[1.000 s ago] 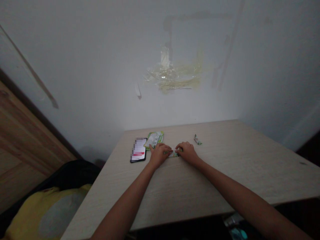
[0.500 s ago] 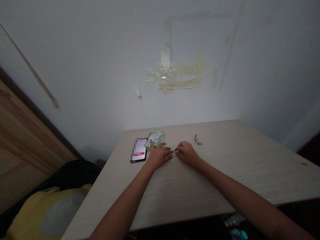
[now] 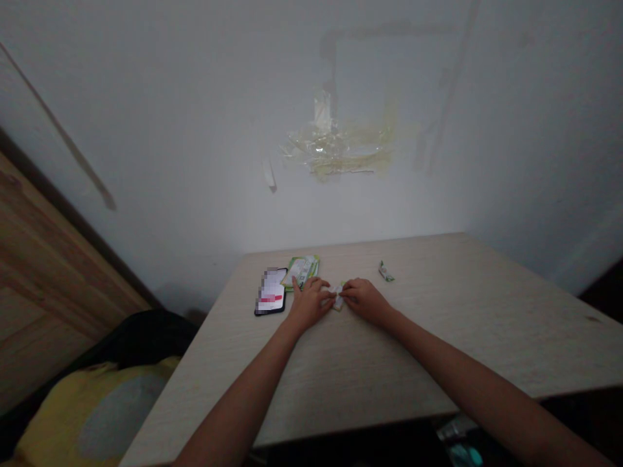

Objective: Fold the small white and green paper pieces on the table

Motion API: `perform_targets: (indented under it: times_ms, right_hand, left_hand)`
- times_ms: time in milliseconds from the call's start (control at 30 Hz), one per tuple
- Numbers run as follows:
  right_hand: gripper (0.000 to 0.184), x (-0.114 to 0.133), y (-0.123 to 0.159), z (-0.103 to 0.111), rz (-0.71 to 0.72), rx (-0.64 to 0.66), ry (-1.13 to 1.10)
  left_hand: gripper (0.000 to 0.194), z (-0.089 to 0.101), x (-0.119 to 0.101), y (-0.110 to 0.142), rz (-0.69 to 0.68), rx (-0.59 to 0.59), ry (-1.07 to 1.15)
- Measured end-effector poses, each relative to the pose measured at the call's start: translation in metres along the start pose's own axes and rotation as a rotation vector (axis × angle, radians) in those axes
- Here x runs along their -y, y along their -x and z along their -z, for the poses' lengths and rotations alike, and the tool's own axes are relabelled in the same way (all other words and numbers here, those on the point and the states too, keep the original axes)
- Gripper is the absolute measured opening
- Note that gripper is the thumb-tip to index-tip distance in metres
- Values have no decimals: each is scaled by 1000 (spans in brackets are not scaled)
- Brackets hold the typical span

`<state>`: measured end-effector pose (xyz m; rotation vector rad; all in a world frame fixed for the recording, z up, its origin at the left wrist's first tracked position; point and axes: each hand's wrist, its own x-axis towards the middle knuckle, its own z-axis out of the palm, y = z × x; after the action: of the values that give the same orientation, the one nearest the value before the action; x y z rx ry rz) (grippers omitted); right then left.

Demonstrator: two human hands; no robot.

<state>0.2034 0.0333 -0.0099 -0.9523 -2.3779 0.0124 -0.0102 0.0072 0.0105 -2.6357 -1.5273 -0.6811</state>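
Observation:
Between my hands lies a small pale, partly clear wrapper [image 3: 339, 303] with yellow-green edges, flat on the table. My left hand [image 3: 307, 305] is closed at its left side, thumb and forefinger pinching it while the outer fingers spread near a green-and-white packet [image 3: 302, 267]. From the right, my right hand [image 3: 366, 300] pinches the wrapper's other side with its fingertips. The fingertips of the two hands almost meet, and they hide part of the wrapper.
A phone [image 3: 271, 292] with a lit screen rests left of the packet. A crumpled green-and-white scrap [image 3: 385, 271] lies to the right on the wooden table [image 3: 467, 305]. Behind rises a wall [image 3: 195, 130] with old tape. A yellow cushion-like thing [image 3: 58, 415] is at lower left.
My hands have shifted slightly, and more of the wrapper shows between them. The left fingers have curled in more. Phone, packet and scrap stay in place.

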Motion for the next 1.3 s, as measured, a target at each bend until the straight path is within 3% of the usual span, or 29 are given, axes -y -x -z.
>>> perform_targets:
  times_ms: [433, 900, 1300]
  right_hand:
    - [22, -8, 0, -3, -49, 33, -110]
    - [22, -4, 3, 1, -72, 12, -151]
    - [19, 2, 5, 8, 64, -22, -131]
  left_hand:
    - [22, 0, 2, -2, -11, 64, 17]
    - [22, 0, 4, -4, -49, 52, 0]
    - [20, -2, 4, -3, -10, 35, 15]
